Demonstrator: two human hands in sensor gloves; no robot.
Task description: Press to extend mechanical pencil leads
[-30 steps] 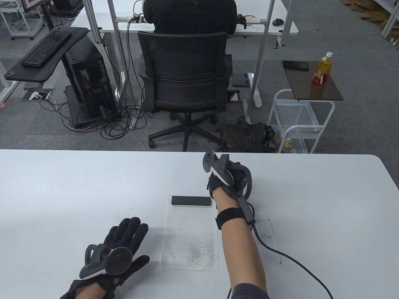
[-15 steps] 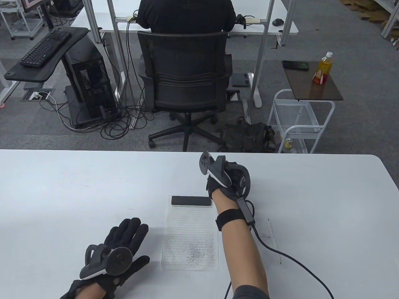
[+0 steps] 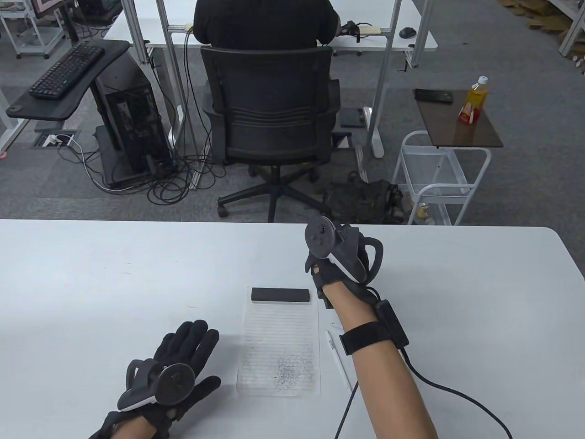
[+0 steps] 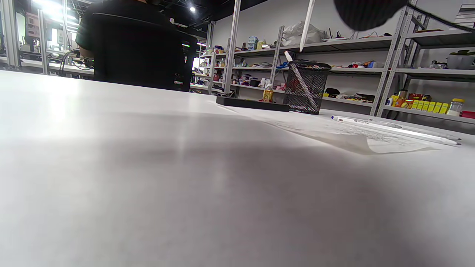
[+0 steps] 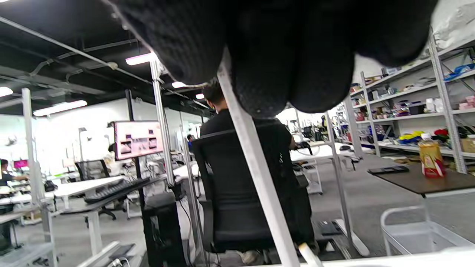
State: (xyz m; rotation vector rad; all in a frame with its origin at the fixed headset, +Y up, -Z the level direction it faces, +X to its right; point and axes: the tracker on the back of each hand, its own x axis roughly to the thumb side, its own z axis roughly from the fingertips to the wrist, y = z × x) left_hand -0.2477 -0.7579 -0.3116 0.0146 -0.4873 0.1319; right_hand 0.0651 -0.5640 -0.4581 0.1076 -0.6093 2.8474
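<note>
A white desk is seen filling the near half of the table view. A lined sheet of paper, scribbled on at its near end, is laid at the desk's middle, with a flat black block resting across its far edge. The left hand is laid flat on the desk at the near left, fingers spread wide, nothing held, well apart from the paper. The right hand is raised to the right of the block's far end, fingers curled closed around a white mechanical pencil; in the right wrist view the barrel is seen running down and to the right from the gloved fingers. A black mesh pen holder with a pencil leaning in it is shown in the left wrist view beyond the block; in the table view it is hidden by the right hand. Two more white pencils are seen lying on the desk just right of the paper, beside the right forearm.
</note>
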